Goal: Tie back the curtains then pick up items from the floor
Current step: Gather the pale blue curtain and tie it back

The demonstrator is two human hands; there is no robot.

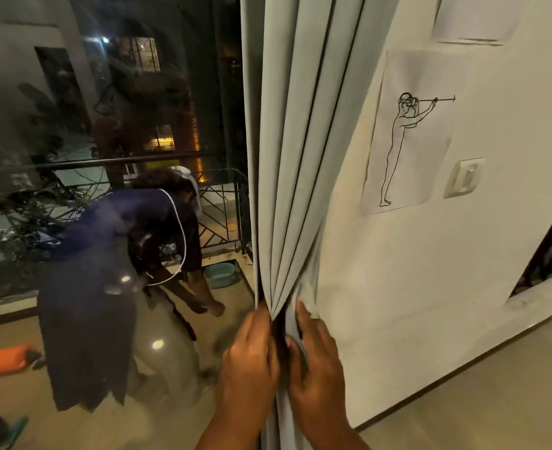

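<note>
Both hands, left hand and right hand, fingers pinching the gathered pale grey-green fabric curtain between them; no tie on yet, floor pickup untouched.

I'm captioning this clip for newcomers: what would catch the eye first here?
Two hands, left hand and right hand, gather the pale curtain at bottom centre. Left of it, the dark window glass reflects the bending person. A line drawing is pinned on the wall to the right.

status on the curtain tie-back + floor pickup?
Done: curtain gathered into a bunch against the wall. In hand: left hand and right hand clasp the bunch; no tie visible. Left: tying, then pickup; orange item reflected in the glass.
</note>
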